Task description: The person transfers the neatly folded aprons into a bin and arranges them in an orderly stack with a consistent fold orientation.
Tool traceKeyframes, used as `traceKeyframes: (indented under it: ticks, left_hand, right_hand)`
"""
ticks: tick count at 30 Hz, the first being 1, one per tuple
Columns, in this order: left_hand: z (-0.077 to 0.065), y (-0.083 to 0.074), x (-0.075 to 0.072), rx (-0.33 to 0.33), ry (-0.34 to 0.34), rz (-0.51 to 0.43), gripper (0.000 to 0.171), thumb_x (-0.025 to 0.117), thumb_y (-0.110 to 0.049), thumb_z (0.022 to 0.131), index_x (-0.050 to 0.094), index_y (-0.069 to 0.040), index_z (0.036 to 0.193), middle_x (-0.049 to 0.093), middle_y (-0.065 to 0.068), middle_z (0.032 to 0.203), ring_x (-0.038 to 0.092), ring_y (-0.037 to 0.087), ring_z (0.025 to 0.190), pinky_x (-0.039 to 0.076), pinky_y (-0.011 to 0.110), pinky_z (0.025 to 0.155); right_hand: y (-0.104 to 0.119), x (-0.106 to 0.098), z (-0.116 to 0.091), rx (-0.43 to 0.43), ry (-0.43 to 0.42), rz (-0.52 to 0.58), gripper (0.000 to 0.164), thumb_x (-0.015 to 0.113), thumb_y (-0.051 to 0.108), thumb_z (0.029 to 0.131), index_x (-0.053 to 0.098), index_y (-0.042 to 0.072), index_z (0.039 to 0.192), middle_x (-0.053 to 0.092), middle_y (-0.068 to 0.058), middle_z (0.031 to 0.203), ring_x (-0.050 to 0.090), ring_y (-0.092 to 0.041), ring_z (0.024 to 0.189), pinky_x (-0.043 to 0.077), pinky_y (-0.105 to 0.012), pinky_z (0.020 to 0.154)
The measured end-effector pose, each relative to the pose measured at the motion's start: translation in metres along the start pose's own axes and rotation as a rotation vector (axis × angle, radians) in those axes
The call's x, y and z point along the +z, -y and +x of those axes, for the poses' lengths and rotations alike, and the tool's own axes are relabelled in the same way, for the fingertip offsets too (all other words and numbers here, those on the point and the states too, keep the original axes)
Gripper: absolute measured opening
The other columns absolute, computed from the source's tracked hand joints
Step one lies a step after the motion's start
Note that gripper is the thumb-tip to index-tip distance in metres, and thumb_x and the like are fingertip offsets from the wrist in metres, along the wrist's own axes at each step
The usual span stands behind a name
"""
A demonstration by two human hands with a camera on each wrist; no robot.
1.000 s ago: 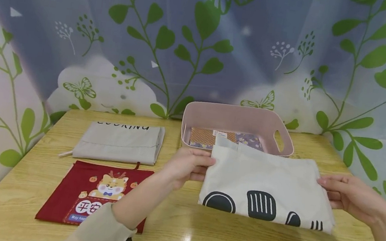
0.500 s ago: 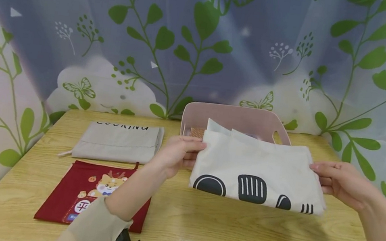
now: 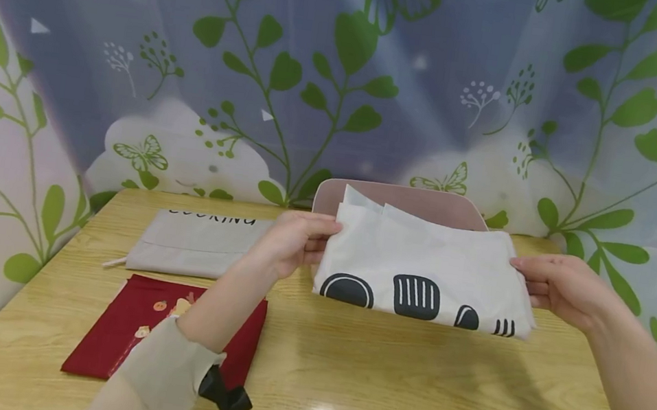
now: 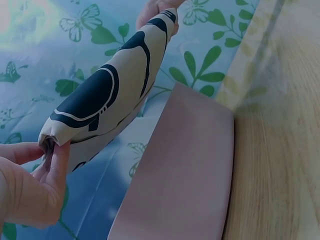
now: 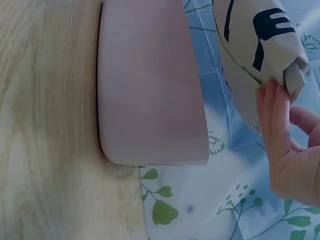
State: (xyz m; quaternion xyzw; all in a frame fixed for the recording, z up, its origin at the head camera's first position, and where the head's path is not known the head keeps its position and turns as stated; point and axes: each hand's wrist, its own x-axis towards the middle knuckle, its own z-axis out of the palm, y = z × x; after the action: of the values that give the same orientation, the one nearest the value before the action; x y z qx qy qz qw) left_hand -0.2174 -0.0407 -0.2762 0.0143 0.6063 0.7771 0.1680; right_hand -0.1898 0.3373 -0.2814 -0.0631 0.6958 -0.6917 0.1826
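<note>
A folded cream cloth with black printed shapes (image 3: 422, 252) is held up in the air between both hands. My left hand (image 3: 298, 243) pinches its left edge, thumb on the near side. At the opposite edge my right hand (image 3: 561, 284) grips it the same way. Behind and below the cloth stands a pink plastic basket (image 3: 410, 200), its inside hidden in the head view. Both wrist views show the cloth above the basket's wall (image 4: 185, 165), apart from it.
On the left of the wooden table (image 3: 379, 385) lies a folded grey cloth lettered "COOKING" (image 3: 192, 246). Nearer me is a folded red cloth with a cartoon print (image 3: 106, 335), partly covered by my left forearm. A leaf-patterned curtain (image 3: 295, 76) hangs behind the table.
Both hands have raised the cream cloth and carried it forward and slightly left. It now covers most of the basket, whose patterned contents showed earlier.
</note>
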Motion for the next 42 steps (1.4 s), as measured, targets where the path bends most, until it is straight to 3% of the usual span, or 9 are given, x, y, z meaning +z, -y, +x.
traceKeyframes:
  ticks: [5,13,24,33,42]
  left_hand:
    - [0.010,-0.007,-0.004,0.004,0.001,0.023,0.031,0.056,-0.001,0.087,0.055,0.009,0.116,0.063,0.001,0.071,0.062,0.011,0.063,0.052,0.023,0.060]
    - [0.023,-0.014,-0.011,-0.003,0.005,0.047,0.029,0.056,-0.003,0.088,0.057,0.008,0.116,0.064,0.001,0.074,0.062,0.012,0.066,0.053,0.024,0.063]
    - [0.037,-0.015,-0.021,-0.011,-0.038,0.066,0.017,0.058,-0.003,0.088,0.061,0.003,0.103,0.065,0.001,0.073,0.061,0.012,0.064,0.052,0.023,0.060]
    - [0.046,-0.016,-0.022,-0.008,-0.061,0.047,0.017,0.059,-0.002,0.087,0.061,0.004,0.102,0.065,0.001,0.072,0.062,0.013,0.064,0.052,0.024,0.060]
    - [0.057,-0.014,-0.021,-0.016,-0.094,0.019,0.032,0.060,-0.003,0.087,0.057,0.008,0.117,0.064,0.002,0.076,0.062,0.013,0.069,0.051,0.024,0.064]
  right_hand:
    - [0.010,0.004,0.010,0.052,-0.098,-0.058,0.029,0.047,0.007,0.097,0.072,0.012,0.084,0.068,-0.003,0.080,0.066,-0.015,0.071,0.054,-0.027,0.062]
    - [0.017,0.012,0.023,0.134,-0.181,0.016,0.024,0.054,0.011,0.094,0.071,0.015,0.078,0.069,0.000,0.078,0.066,-0.013,0.070,0.054,-0.025,0.064]
    - [0.017,0.017,0.042,0.161,-0.172,0.005,0.020,0.055,0.011,0.093,0.068,0.014,0.078,0.069,-0.001,0.078,0.066,-0.013,0.070,0.054,-0.024,0.064]
    - [0.021,0.017,0.054,0.174,-0.184,0.024,0.023,0.054,0.012,0.093,0.069,0.014,0.075,0.069,0.000,0.075,0.066,-0.012,0.068,0.054,-0.022,0.062]
    - [0.022,0.013,0.067,0.194,-0.239,0.035,0.022,0.058,0.016,0.092,0.068,0.016,0.073,0.069,0.003,0.075,0.066,-0.010,0.070,0.053,-0.020,0.062]
